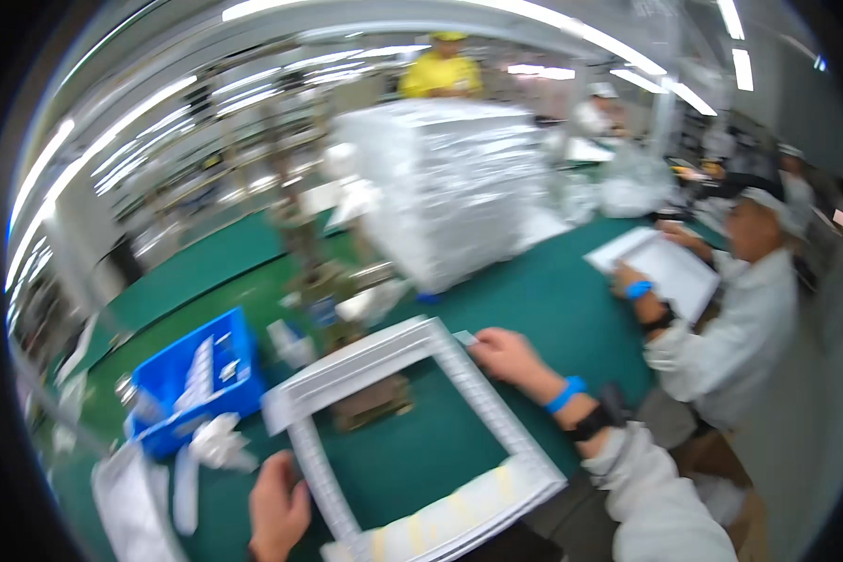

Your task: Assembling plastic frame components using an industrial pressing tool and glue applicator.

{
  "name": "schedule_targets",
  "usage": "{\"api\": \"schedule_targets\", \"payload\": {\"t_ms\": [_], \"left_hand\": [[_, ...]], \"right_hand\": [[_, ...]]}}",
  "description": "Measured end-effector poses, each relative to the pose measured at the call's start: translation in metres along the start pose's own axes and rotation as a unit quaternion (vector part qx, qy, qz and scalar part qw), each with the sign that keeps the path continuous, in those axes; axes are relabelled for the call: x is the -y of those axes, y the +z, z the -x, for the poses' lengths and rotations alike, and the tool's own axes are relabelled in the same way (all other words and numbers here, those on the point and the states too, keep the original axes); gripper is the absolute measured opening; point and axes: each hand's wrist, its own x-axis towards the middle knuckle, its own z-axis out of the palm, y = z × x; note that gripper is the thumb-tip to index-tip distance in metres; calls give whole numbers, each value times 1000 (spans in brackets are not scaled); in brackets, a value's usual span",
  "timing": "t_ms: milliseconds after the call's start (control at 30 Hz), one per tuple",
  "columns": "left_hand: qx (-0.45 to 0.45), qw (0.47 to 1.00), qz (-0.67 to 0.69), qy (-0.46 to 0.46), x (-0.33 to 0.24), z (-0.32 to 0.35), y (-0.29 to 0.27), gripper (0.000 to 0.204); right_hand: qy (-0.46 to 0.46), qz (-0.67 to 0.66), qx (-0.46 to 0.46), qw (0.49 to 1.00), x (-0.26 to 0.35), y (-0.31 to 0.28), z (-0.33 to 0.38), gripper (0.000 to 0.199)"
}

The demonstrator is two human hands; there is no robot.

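A white rectangular frame (482, 389) lies tilted across the green table before me, its middle open. Yellowish strips run along its near side. My right hand (515, 361), by the frame's far right corner, pinches a small, thin, pale piece (465, 338); blur hides what kind it is. Beside the frame's left side is my left hand (279, 506), fingers loosely bent, thumb apart, with nothing visible in it. Through the frame's opening a brownish block (373, 403) shows at the far left.
A blue bin (244, 351) with white parts stands left, crumpled white material (223, 442) next to it. Behind the frame are a metal fixture (323, 281) and a tall wrapped white stack (459, 187). At right, a co-worker (740, 300) handles a white panel (660, 267).
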Motion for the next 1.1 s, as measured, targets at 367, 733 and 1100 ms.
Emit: {"api": "schedule_targets", "payload": {"t_ms": [367,733,1100], "left_hand": [[76,968,-235,-52,14,15,-34,46],[-14,1000,8,-15,-64,0,-11,26],[12,994,-81,73,-92,7,18,22]], "right_hand": [[-162,137,-161,964,-7,3,-5,18],[-469,211,-59,855,90,12,66,21],[-531,193,103,819,100,32,91,25]]}}
